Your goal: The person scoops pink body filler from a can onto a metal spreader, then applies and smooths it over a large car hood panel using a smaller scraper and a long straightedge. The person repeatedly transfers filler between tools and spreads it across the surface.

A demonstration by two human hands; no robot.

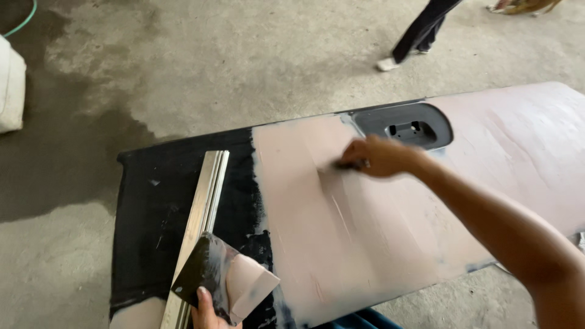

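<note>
Bare concrete floor [183, 67], damp and dark in patches, is lying under a long black panel [158, 207] that is stretching across your view. Pinkish filler [341, 244] is covering most of the panel, from about the middle out to the far right end, around a dark recessed handle pocket [405, 126]. Your right hand [378, 156] is pressing down on the filler just left of that pocket, fingers clenched on a small dark spreader [348, 164] that is mostly hidden. Your left hand [206, 311] is sitting at the bottom edge, fingers grasping a flat board [222, 280] smeared with black and pink filler. A metal strip [201, 225] is lying lengthwise on the panel's black part, beside the board. Another person's legs [420, 30] are showing at the top.
</note>
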